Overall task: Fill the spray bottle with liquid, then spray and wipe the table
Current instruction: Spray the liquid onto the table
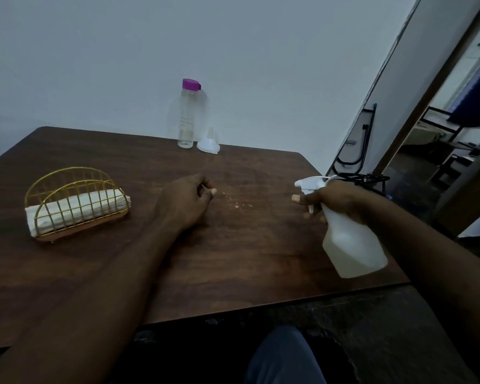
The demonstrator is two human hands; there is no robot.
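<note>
Right hand (pixel 326 199) grips the spray bottle (pixel 352 239) at the neck, finger on the trigger, tilted above the table (pixel 233 259). Partly filled, it likely feels light, smooth plastic. Left hand (pixel 186 202) rests loosely curled, holding nothing.

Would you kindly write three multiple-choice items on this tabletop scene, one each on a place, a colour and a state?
1. Where does the funnel stand?
A. in the napkin holder
B. beside the clear bottle
C. under the left hand

2. What colour is the clear bottle's cap?
A. purple
B. green
C. white

3. What is the right hand doing?
A. resting flat
B. holding the spray bottle
C. holding a napkin

Answers: 1 B, the funnel sits right of the bottle by the wall; 2 A, the cap is purple; 3 B, fingers wrap the sprayer's neck.
</note>
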